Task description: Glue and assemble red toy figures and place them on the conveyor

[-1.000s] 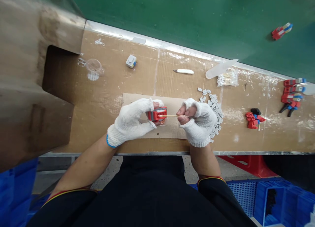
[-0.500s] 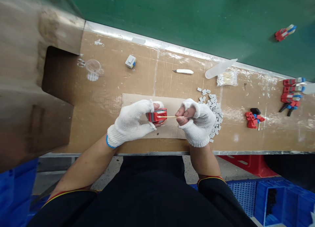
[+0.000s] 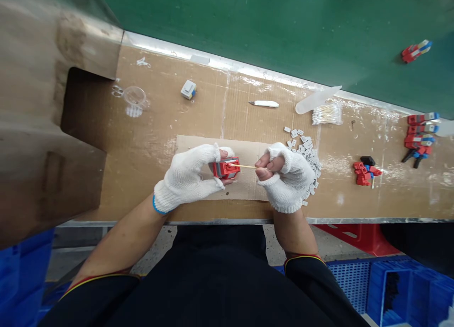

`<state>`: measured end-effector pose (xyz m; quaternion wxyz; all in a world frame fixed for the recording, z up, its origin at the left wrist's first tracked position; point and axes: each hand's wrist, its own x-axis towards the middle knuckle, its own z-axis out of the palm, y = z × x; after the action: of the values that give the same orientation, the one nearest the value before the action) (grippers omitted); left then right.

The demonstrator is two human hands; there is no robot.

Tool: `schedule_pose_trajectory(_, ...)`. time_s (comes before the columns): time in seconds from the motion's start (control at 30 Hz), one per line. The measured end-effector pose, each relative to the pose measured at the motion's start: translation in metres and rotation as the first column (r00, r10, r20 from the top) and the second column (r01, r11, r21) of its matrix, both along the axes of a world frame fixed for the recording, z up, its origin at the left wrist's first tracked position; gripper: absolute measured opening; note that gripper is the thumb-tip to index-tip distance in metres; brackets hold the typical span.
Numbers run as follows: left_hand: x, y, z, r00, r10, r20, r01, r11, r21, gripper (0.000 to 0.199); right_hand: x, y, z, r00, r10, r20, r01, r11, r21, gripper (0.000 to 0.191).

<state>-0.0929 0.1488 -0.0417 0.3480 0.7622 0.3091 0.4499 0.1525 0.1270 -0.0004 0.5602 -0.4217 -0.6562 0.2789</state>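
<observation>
In a white glove with bare fingertips, my left hand [image 3: 193, 175] grips a red and grey block [image 3: 227, 168] between thumb and fingers. My right hand [image 3: 285, 176], gloved the same way, pinches the end of a thin cotton swab [image 3: 247, 166]. The swab's white tip is at the recessed face of the block. Both hands are over a pale cardboard sheet [image 3: 244, 192]. Many small grey tiles [image 3: 309, 153] are piled beside my right hand, which partly covers them.
Beyond my hands are a white-handled knife [image 3: 266, 104], a bag of swabs [image 3: 326, 114] and a grey-white block [image 3: 188, 89]. Red and blue parts [image 3: 363, 172] are to the right. A metal box [image 3: 31, 128] stands at left; a green surface [image 3: 248, 29] lies behind.
The block has tilted slightly in my left hand. The swab now slants a little, and my right hand has shifted slightly to the right. On the green surface, the red piece has moved right and down.
</observation>
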Motion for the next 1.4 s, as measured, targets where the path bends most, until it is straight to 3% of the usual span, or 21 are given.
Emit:
schedule_pose_trajectory(0.13,0.001,0.0,0.006,0.999,0.013,-0.034,-0.014,0.999,-0.033,0.034,0.0,0.002,0.001,1.0,-0.017,0.003,0.017,0.999,0.032,0.04)
schedule_pose_trajectory(0.23,0.002,0.001,0.01,0.999,0.022,-0.037,-0.02,0.998,0.055,0.024,-0.001,0.003,0.003,0.999,-0.034,0.017,0.033,0.999,0.04,0.041)
schedule_pose_trajectory(0.4,0.004,0.005,0.013,0.999,0.043,-0.027,-0.037,0.98,0.197,0.024,-0.002,0.005,0.004,0.998,-0.031,0.045,0.028,0.997,0.066,0.041)
schedule_pose_trajectory(0.87,0.0,0.004,0.015,0.988,0.13,-0.081,-0.1,0.949,0.299,0.018,0.005,0.001,0.001,0.996,-0.007,0.09,0.007,1.0,0.001,0.036)
schedule_pose_trajectory(1.1,0.0,-0.002,0.016,0.984,0.131,-0.124,-0.1,0.968,0.232,0.009,0.002,0.002,0.008,0.997,0.013,0.076,-0.012,1.0,-0.014,0.038)
schedule_pose_trajectory(1.4,0.0,0.003,0.011,0.995,0.081,-0.062,-0.063,0.966,0.25,0.023,-0.008,0.004,0.011,0.995,0.075,-0.058,-0.081,0.992,-0.098,0.05)
